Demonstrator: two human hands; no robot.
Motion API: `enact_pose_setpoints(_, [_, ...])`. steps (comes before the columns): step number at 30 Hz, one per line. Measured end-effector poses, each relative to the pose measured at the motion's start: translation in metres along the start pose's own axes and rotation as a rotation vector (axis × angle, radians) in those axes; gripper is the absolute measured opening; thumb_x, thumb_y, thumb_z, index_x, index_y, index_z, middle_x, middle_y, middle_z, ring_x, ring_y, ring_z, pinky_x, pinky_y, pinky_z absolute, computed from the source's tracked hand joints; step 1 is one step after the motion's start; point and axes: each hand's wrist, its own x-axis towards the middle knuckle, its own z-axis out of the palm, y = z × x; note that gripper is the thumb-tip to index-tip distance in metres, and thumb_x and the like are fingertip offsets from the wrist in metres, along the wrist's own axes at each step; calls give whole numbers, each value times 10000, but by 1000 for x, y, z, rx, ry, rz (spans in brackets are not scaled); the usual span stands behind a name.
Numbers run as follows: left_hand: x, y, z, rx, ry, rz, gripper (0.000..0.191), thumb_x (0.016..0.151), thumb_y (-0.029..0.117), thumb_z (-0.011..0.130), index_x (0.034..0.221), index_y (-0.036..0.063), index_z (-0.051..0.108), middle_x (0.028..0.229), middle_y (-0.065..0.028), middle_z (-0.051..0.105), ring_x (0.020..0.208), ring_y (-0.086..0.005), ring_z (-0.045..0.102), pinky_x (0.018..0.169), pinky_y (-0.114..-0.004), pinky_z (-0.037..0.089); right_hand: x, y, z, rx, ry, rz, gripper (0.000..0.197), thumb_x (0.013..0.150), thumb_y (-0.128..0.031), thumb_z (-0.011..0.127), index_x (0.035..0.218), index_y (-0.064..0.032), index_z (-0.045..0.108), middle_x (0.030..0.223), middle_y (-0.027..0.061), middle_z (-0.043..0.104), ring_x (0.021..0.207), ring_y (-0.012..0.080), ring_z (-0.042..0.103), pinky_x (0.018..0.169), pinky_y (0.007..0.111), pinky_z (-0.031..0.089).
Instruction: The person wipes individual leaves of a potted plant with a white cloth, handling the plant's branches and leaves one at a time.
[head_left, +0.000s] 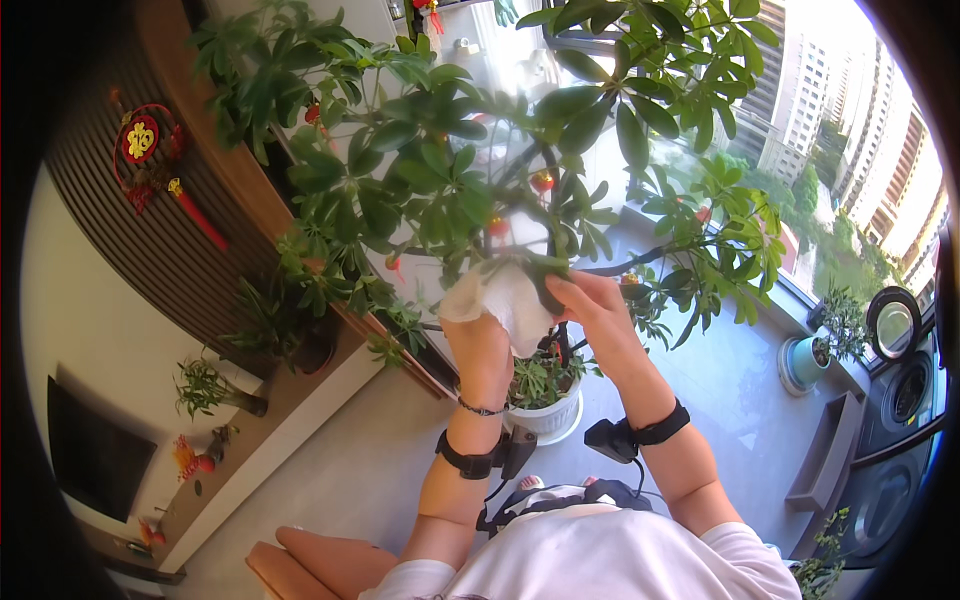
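Observation:
A white wipe, cloth or paper (517, 304), is bunched in my left hand (478, 349) and hangs down between both hands. My right hand (592, 304) pinches a green leaf (545, 281) between thumb and fingers, beside the wipe. That leaf belongs to a tall umbrella plant (442, 180), whose branches spread in front of me and above my hands. Small red lantern ornaments (541, 181) hang among the branches. Below my hands stands the plant's white pot (551, 409) on a saucer, with low leaves over its soil. My left fingertips are partly hidden by the wipe.
A long low cabinet (277, 420) carrying potted plants runs along the left wall. At right are a turquoise pot (810, 364), a grey trough (825, 454) and front-loading machines (907, 390) by the window. Another person's bare legs (322, 559) show at lower left.

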Motion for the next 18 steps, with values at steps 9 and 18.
enact_pose_setpoints(9, [-15, 3, 7, -77, -134, -115, 361, 839, 23, 553, 1195, 18, 499, 1115, -69, 573, 980, -152, 578, 823, -291, 496, 3, 8, -3, -43, -21, -178, 200, 870, -43, 590, 1055, 32, 606, 852, 28, 637, 762, 51, 559, 668, 207, 460])
enact_pose_setpoints(18, [-8, -5, 17, -42, 9, -11, 290, 828, -25, 497, 1109, -13, 568, 1003, -59, 611, 893, -150, 604, 795, -278, 501, -1, 11, -6, -199, 18, -131, 144, 880, -39, 570, 975, 68, 568, 837, 36, 628, 753, 55, 571, 654, 207, 479])
